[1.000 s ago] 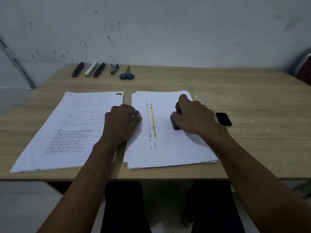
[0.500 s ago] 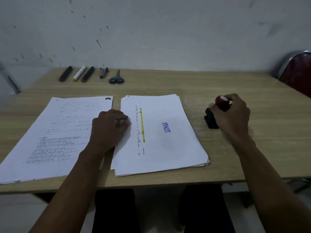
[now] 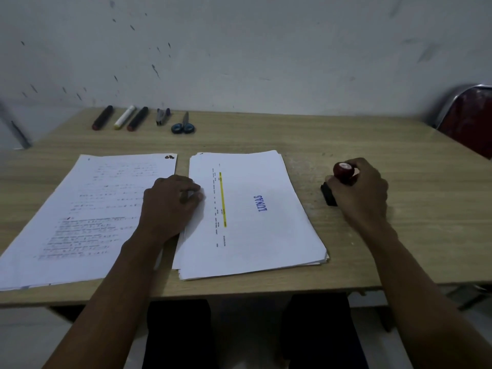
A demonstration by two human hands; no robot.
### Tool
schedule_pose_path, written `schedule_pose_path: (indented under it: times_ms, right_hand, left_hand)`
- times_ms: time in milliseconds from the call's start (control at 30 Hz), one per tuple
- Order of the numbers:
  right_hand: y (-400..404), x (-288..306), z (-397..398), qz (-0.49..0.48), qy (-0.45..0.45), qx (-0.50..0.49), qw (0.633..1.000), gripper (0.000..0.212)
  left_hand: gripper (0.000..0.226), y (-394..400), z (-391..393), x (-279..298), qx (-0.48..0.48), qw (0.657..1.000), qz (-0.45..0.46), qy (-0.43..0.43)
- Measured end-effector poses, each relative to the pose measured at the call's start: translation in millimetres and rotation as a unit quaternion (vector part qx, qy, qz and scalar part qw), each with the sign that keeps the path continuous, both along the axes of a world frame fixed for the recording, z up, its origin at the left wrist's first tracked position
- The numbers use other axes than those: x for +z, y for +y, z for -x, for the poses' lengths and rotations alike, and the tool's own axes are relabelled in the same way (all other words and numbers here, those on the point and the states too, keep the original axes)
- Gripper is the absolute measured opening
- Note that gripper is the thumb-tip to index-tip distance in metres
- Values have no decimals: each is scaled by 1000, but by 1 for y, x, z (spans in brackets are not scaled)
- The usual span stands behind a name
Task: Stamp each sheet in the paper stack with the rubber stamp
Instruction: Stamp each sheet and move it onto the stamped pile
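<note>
Stamp (image 3: 336, 185) gripped in my right hand (image 3: 363, 191), re-inking at three o'clock; left hand (image 3: 170, 206) pinches stamped sheet (image 3: 253, 211), next moving it aside.

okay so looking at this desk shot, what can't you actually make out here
Head view:
- Ink pad: mostly hidden under the right hand gripping the stamp.
- Stamp's rubber face: turned down, unseen.
- Small print on the right stack: too tiny; only the blue LUNAS mark reads.
- Left pile text: blurred.
- Left hand fingertips: curled at the sheet's edge, grip unclear.
- Chair: cut off by the right edge.
</note>
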State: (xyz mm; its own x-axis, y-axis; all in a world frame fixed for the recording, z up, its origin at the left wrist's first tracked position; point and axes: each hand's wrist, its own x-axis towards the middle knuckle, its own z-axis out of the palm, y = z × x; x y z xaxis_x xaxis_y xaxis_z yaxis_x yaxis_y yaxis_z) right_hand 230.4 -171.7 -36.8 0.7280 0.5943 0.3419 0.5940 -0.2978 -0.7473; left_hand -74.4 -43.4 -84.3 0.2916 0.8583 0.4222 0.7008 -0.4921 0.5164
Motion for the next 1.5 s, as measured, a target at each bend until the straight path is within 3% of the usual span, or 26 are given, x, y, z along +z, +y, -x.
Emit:
schedule_pose_path:
  times_ms: [167, 267, 367, 433, 500, 633, 767, 900, 1367, 1500]
  right_hand:
    - [-1, -2, -1, -1, -5, 13, 1000, 29]
    - [-1, -4, -3, 2, -13, 26, 1000, 33]
    - [-3, -4, -4, 18, -6, 23, 1000, 49]
    - [-6, -2, -1, 29, -1, 4, 1000, 68]
    - [-13, 0, 7, 20, -14, -31, 999, 73]
    - [-26, -5, 27, -9, -28, -50, 998, 50]
    - [-27, -14, 43, 59, -20, 36, 997, 22]
    - [-21, -18, 53, 72, -18, 82, 994, 22]
    - [-18, -9, 68, 68, -23, 89, 993, 20]
    - [-13, -6, 70, 39, 16, 101, 994, 21]
  left_hand:
    - [37, -3, -2, 2, 23, 1000, 7, -11]
    - [52, -9, -4, 8, 77, 997, 9, 25]
    - [60, -14, -11, 15, 102, 992, 42, 54]
    - [58, -14, -13, 19, 113, 991, 69, 30]
    - [55, -13, -15, 22, 120, 988, 96, 6]
    - [44, -14, -20, 30, 148, 979, 138, -27]
    - [35, -14, -25, 33, 171, 973, 134, -74]
    - [26, -20, -27, 36, 162, 967, 104, -165]
    - [26, -22, -19, 44, 131, 970, 84, -187]
    - [14, -21, -14, 56, 97, 936, 161, -297]
